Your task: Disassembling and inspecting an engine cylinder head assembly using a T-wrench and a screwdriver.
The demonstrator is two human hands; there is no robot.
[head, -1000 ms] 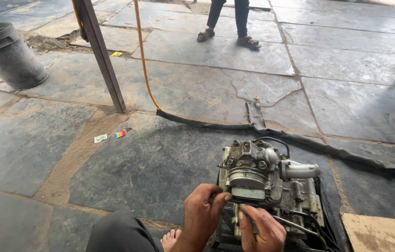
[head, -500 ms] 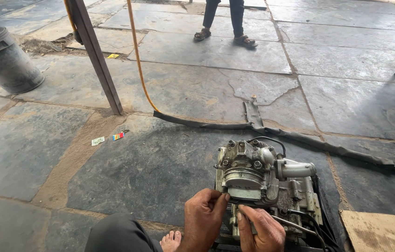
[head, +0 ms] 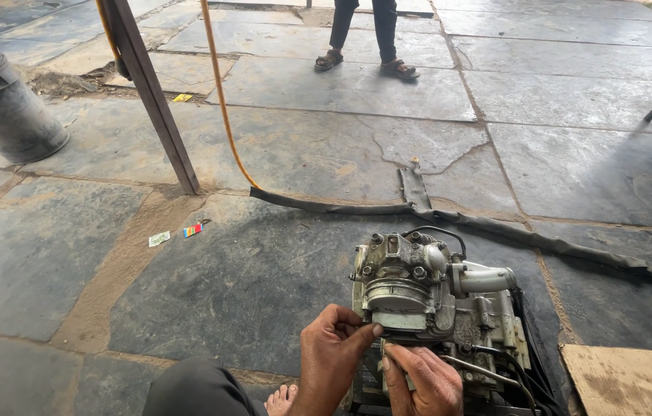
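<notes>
Small engine (head: 434,300) sits on stone floor (head: 264,262), near edge tilted toward worker. Left hand (head: 334,350) pinches engine's lower front rim, likely steadying; right hand (head: 422,381) curls beneath engine, grip hidden, cannot tell.

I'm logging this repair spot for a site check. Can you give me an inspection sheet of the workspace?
Surface: stone floor, cracked slabs, dark stained patch under the engine.
Job's things: engine stands on the floor, grimy.
Clutter: scraps, cardboard, bucket.
Grippers: left hand and right hand touch the engine's near side; held item cannot be told.
Cables: orange hose, black strip across the floor.
Surroundings: metal post, a person standing behind.
</notes>
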